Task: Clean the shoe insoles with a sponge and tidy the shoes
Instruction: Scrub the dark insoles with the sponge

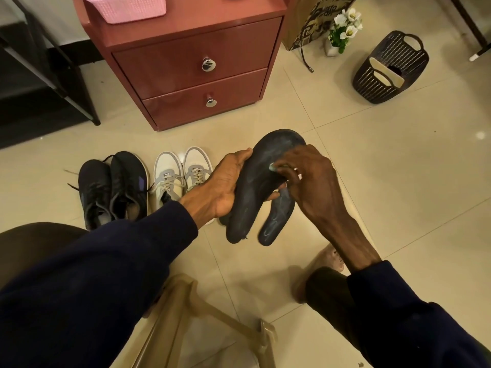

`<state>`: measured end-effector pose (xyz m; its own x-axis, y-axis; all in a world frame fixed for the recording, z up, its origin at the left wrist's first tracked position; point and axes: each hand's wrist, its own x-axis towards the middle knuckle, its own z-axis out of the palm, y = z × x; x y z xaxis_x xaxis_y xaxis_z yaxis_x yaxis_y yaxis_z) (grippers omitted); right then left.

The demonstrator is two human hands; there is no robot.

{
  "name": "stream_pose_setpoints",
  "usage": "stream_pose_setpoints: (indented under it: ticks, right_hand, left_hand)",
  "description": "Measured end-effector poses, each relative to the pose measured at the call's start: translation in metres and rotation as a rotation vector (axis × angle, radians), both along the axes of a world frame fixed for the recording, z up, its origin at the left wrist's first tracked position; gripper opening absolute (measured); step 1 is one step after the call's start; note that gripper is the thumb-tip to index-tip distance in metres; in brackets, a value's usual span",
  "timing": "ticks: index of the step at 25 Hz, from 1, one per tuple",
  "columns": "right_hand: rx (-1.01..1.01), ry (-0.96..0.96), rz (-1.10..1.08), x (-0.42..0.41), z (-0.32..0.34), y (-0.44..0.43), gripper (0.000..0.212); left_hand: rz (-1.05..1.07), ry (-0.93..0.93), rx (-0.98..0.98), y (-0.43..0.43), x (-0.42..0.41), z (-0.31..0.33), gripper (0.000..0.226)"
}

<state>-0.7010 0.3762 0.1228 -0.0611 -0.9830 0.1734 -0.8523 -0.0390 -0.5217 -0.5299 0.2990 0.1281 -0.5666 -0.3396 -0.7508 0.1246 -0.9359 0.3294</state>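
hands (225, 181) gripping bent dark insole (255, 187), pale sponge (272, 167)

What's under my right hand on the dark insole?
Only a pale corner, likely the sponge, peeks out beneath the right hand, against the insole that the left hand grips. The fingers cover the rest of it.

- The sponge (272, 167) is almost wholly hidden under the right hand (310, 179); only a pale sliver shows.
- Most of the left hand (223, 187) grip lies behind the held insole (259, 181).
- A second insole (276, 220), lower centre, is partly covered by the right hand.
- The pink basket (125, 7) is cut off by the top edge.
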Motion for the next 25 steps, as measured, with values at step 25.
stream_pose_setpoints:
  ticks: [25]
  right_hand:
    - [-0.082,-0.125,-0.088,0.034,0.004,-0.002,0.017]
  left_hand:
    - [-0.06,-0.054,-0.004,0.003,-0.004,-0.01,0.063]
